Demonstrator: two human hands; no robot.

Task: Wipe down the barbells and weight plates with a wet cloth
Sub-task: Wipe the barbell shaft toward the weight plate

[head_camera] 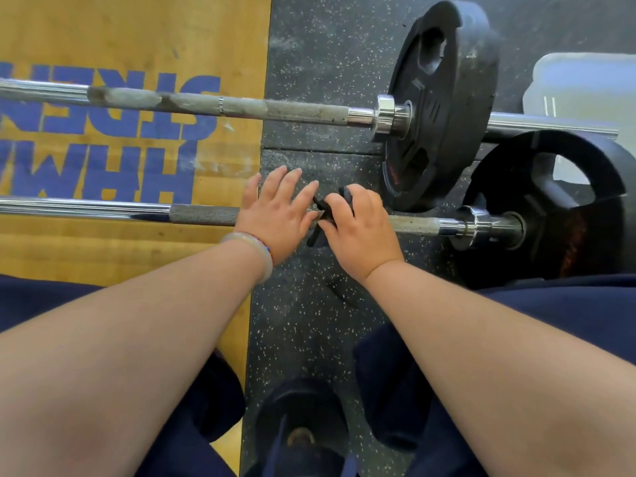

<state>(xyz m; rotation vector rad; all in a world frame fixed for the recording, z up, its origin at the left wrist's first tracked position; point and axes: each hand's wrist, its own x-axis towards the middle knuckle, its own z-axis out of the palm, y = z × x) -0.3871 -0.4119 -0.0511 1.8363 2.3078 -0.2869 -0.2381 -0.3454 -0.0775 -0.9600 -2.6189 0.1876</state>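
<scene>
Two barbells lie side by side, running left to right across a wooden platform [103,29] with blue lettering and onto speckled black rubber floor [327,63].

Far barbell [241,110]: shaft dull and chalky grey, with a black weight plate [444,139] on its right end. Near barbell [203,213]: shinier on the left, with a second black plate [509,177] on its right sleeve. The two plates overlap in this view. A white plastic container [585,87] stands behind them, partly hidden.

Low down, between the person's dark blue trouser legs, is a round dark weight [303,407]; what kind, I cannot tell.

Both forearms reach forward to the near bar. The right hand [358,228] sits on the shaft, its grip curled tight round a dark cloth [321,204] that drapes over the bar. The left hand [275,215] lies on the bar just beside it, fingers straight and spread, tips touching the cloth, holding nothing. There is a pale bracelet [254,251] on that wrist.
</scene>
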